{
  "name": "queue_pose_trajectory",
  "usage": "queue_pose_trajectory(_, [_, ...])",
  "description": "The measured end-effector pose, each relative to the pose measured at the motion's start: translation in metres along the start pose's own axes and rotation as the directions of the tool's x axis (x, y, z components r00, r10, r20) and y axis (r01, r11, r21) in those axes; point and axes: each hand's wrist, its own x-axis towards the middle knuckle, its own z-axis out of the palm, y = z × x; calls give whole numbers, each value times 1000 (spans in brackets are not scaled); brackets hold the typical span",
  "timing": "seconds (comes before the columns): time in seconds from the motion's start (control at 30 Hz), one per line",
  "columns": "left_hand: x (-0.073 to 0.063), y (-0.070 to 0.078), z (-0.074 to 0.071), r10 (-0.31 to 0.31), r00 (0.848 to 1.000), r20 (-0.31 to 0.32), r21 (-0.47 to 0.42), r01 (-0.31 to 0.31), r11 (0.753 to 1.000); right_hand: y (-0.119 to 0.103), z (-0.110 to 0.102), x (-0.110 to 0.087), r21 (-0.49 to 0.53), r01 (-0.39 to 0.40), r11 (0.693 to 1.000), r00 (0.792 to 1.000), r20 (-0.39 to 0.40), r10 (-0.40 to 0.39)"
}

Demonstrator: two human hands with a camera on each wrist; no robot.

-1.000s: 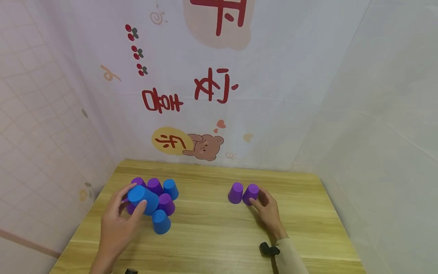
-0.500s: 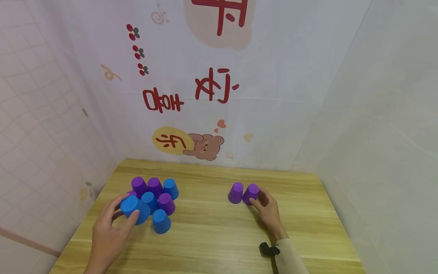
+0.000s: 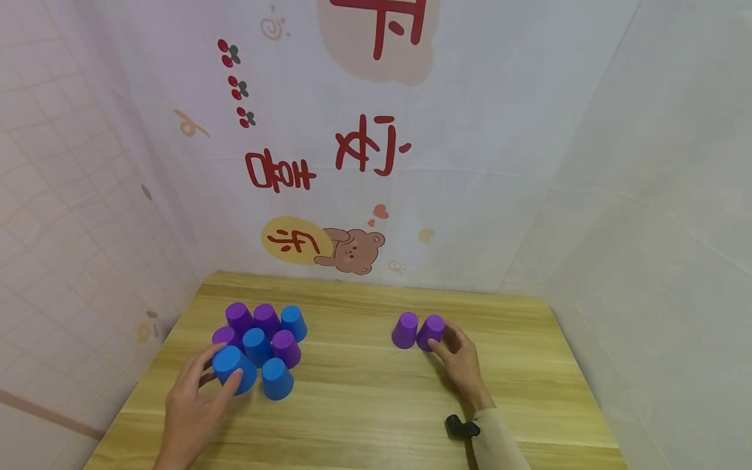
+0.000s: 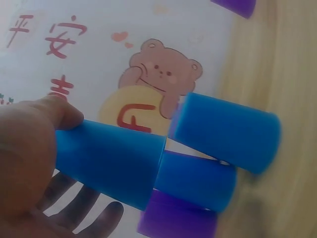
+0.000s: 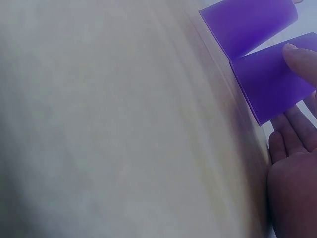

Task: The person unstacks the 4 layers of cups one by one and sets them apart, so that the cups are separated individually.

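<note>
My left hand point(image 3: 194, 401) grips an upside-down blue cup point(image 3: 232, 367) between thumb and fingers, at the near left of a cluster of cups. In the left wrist view that held blue cup point(image 4: 111, 161) is close to two other blue cups and a purple one. Just right of it in the head view stands a blue cup point(image 3: 277, 380), with another blue cup point(image 3: 256, 347) behind. On the right, my right hand point(image 3: 461, 369) holds an upside-down purple cup point(image 3: 431, 333), which stands on the table beside a second purple cup point(image 3: 405, 331).
Several purple cups point(image 3: 267, 320) and a blue cup point(image 3: 294, 324) form the back of the left cluster. The wooden table point(image 3: 364, 391) ends at a printed cloth backdrop point(image 3: 470, 196). A black object point(image 3: 461, 427) sits at my right wrist.
My left hand has drawn the blue cup back from above the cluster and down toward its near left side, uncovering the cups behind. The right hand stays still on its purple cup.
</note>
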Motion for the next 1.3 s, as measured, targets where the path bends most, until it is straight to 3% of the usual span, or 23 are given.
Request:
queue_pose_trajectory(0.23, [-3, -10, 9, -35, 999, 33, 31, 34, 999, 2, 1, 0, -9, 3, 1000, 1000, -4, -3])
queue_pose_trajectory(0.6, [-8, -29, 20, 2, 1000, 29, 23, -2, 1000, 1, 0, -1, 7, -10, 1000, 1000, 8, 10])
queue_pose_trajectory(1.03, [-8, -41, 28, -51, 997, 59, 44, 49, 998, 0, 0, 0, 11, -13, 1000, 1000, 12, 12])
queue_pose_trajectory(1.3, [-9, -49, 31, -20, 998, 51, 16, 19, 1000, 0, 0, -1, 5, -22, 1000, 1000, 11, 22])
